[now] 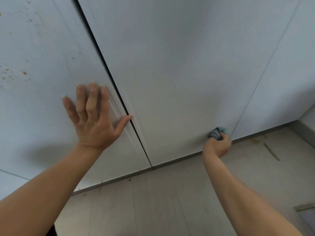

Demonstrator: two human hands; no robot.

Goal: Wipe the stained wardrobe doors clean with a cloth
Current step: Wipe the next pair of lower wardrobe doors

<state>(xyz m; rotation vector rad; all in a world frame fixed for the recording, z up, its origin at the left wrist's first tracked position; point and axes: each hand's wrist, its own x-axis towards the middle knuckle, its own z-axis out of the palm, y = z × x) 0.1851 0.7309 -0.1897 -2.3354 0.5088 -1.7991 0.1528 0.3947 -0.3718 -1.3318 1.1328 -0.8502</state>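
Right hand [217, 144] grips the bunched cloth [217, 132] low on the right door [179, 65]; soft, light, best held wadded. Left hand [92, 114], fingers spread, braces the stained left door [34, 57].

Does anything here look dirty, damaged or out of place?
Yes. Brown specks spatter the left door, above the left hand, far from the cloth the right hand grips low on the next door. Brownish marks also stain the floor nearby.
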